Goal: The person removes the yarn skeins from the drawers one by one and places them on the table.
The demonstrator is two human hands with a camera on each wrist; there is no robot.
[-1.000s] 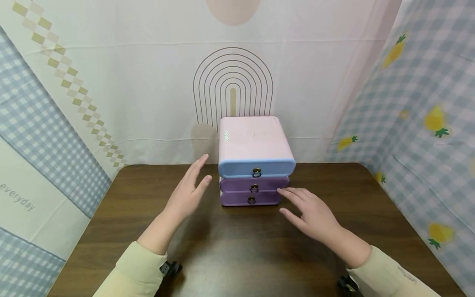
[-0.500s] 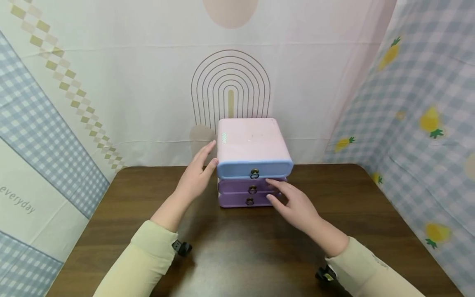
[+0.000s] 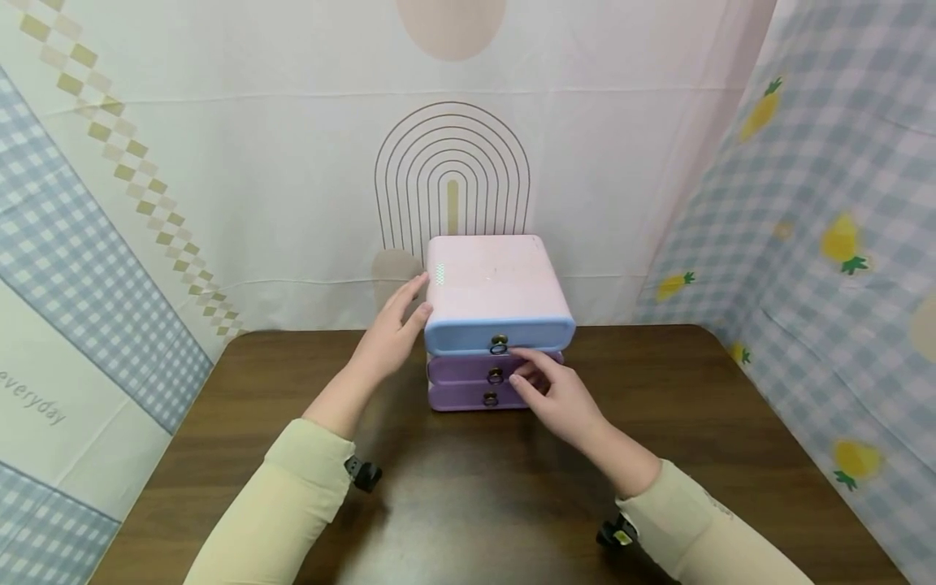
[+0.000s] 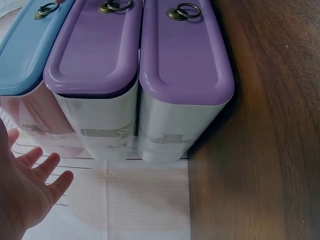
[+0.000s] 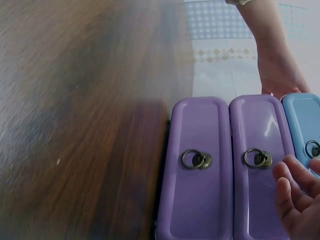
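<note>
A stack of three small drawer boxes stands at the back of the table. The top one has a pink casing (image 3: 497, 276) and a blue drawer front (image 3: 461, 336); under it sit two purple drawer fronts (image 5: 200, 200). Each front carries a bronze ring pull, and all drawers look closed. My left hand (image 3: 383, 345) lies along the left side of the pink casing, fingers extended; whether they touch it is hard to tell. My right hand (image 3: 563, 398) is before the drawers, its index fingertip by the blue drawer's ring pull (image 3: 499, 345), thumb apart below.
The dark wooden table (image 3: 468, 504) stretches out in front of the stack. A white patterned cloth (image 3: 292, 179) hangs behind it. Checked cloth with pineapples (image 3: 819, 325) hangs along the right side.
My right hand has moved left and inward, from the drawers' right edge to the blue drawer's ring pull. My left hand has come rightward up to the side of the pink casing.
</note>
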